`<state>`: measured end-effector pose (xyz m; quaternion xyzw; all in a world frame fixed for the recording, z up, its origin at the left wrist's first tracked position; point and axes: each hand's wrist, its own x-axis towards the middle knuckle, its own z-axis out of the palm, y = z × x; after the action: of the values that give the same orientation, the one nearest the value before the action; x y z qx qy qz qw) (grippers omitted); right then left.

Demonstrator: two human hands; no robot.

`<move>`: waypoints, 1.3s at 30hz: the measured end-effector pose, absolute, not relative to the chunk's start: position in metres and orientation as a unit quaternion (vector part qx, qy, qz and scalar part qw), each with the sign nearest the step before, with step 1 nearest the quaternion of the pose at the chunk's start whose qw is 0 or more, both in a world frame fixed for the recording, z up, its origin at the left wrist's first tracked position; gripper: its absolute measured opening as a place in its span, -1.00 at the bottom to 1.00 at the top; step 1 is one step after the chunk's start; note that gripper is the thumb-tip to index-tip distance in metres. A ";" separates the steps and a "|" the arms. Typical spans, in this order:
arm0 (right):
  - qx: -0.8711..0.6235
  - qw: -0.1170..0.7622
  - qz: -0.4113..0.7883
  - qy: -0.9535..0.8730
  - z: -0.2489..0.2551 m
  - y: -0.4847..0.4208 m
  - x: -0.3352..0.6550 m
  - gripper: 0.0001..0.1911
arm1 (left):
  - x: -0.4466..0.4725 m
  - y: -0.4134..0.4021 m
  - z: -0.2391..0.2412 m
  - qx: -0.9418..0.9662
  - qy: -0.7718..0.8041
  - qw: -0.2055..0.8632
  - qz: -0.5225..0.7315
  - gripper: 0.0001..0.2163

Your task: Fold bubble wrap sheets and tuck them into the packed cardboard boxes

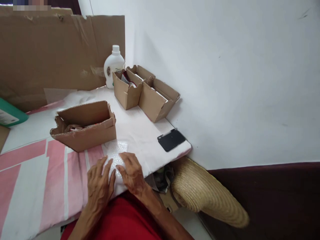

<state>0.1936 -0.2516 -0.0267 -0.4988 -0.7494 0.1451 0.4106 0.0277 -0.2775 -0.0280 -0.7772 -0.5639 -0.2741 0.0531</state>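
Both my hands rest on a small sheet of bubble wrap point(117, 150) lying on the cloth-covered table point(37, 173) near its front edge. My left hand point(98, 185) presses flat on the sheet's left side, fingers stretched forward. My right hand point(131, 171) lies on its right side, fingers extended and slightly curled toward the left hand. Whatever sits under the wrap between the hands is hidden. A cut-down cardboard box point(85, 126) stands just beyond the hands.
Two open cardboard boxes point(145, 91) with packets inside stand at the back by the white wall, with a white bottle point(113, 65) behind them. A black phone point(171, 139) lies at the table's right corner. A straw hat point(205, 193) hangs below. A cardboard sheet point(50, 53) leans behind.
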 end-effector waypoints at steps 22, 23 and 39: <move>-0.365 0.245 0.219 -0.871 -0.043 -0.259 0.241 -0.34 | -0.004 -0.270 -0.040 -0.897 -0.357 0.017 -0.261 -0.71; -0.366 0.254 0.233 -0.864 -0.044 -0.260 0.241 -0.31 | -0.004 -0.268 -0.036 -0.897 -0.351 0.010 -0.269 -0.72; -0.594 0.271 0.302 -0.695 -0.042 -0.255 0.202 -0.83 | 0.004 -0.220 -0.005 -0.729 -0.563 -0.164 -0.353 -0.67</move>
<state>0.2024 -0.2550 -0.0418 -0.5941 -0.6947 0.3017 0.2708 0.0037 -0.2202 -0.0047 -0.7294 -0.5626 -0.3529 -0.1642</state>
